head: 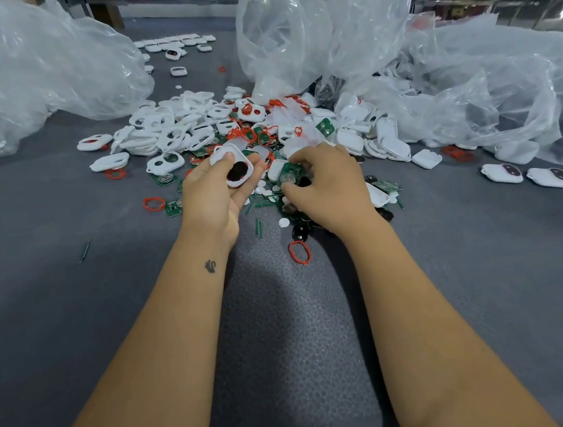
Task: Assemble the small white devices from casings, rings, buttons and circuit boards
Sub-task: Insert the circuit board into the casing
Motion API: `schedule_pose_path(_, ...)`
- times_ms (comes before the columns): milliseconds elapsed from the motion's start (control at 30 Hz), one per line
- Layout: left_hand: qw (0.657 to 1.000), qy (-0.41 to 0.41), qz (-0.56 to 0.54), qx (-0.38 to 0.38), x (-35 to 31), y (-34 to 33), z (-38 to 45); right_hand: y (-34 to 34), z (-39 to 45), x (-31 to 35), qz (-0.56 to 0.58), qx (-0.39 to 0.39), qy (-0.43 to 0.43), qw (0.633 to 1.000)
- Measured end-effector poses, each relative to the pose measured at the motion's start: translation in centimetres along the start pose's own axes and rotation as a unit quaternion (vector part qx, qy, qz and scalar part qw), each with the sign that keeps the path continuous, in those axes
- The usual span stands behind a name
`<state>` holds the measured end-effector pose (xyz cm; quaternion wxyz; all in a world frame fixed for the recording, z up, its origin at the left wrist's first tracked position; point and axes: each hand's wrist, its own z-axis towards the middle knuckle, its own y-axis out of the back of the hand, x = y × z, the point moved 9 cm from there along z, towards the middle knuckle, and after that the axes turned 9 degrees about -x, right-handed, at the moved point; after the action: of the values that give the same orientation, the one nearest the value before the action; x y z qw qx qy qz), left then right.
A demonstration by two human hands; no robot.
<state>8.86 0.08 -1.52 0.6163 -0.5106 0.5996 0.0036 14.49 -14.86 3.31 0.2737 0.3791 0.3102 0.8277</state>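
Note:
My left hand holds a white casing with a dark button and a red ring in its opening, thumb on top. My right hand pinches a green circuit board with a round metal cell, just right of the casing. Behind both hands lies a heap of white casings, red rings and green boards. One red ring lies on the mat between my forearms.
Big clear plastic bags stand at left, centre back and right. Two assembled devices lie at the right. More finished devices sit at the far back. The grey table carries a textured mat.

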Motion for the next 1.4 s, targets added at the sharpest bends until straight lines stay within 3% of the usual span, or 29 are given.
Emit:
schedule_pose_path(67,1.0,0.001,-0.002,0.004,0.0,-0.1,0.0,0.0,0.0,0.0,0.058,0.007,-0.016,0.998)
schedule_pose_path(200,1.0,0.003,0.004,0.011,0.0,-0.2,0.1,2.0,0.4,-2.4,0.068,-0.097,-0.11,0.987)
schedule_pose_path(367,1.0,0.012,0.002,0.029,0.3,-0.6,-0.1,1.2,0.4,-4.7,0.025,-0.043,-0.168,0.985)
schedule_pose_path(567,0.999,0.032,0.002,0.04,0.8,-1.0,-0.3,2.0,0.2,-5.2,0.075,-0.089,-0.202,0.973)
schedule_pose_path(700,0.998,0.038,0.015,0.047,1.0,-1.1,-0.5,2.7,0.3,-4.9,-0.004,-0.109,-0.159,0.981)
schedule_pose_path(867,0.998,0.032,0.027,0.053,1.0,-1.2,-0.6,0.9,0.4,-3.7,-0.114,-0.038,-0.097,0.988)
schedule_pose_path(967,0.997,0.029,0.042,0.059,1.1,-1.4,-0.7,0.6,0.5,-3.5,-0.117,-0.037,-0.083,0.989)
schedule_pose_path(1100,0.996,0.024,0.059,0.067,1.2,-1.5,-0.8,1.3,0.6,-3.1,-0.043,-0.073,-0.089,0.992)
schedule_pose_path(1167,0.996,0.021,0.061,0.07,1.2,-1.5,-0.8,1.7,0.5,-3.2,0.049,-0.091,-0.119,0.988)
schedule_pose_path(1267,0.995,0.019,0.066,0.073,1.2,-1.6,-0.7,1.6,0.2,-3.2,0.255,-0.091,-0.182,0.945)
schedule_pose_path(1400,0.994,0.02,0.07,0.084,1.2,-1.8,-0.9,0.8,0.0,-2.2,0.406,-0.044,-0.202,0.89)
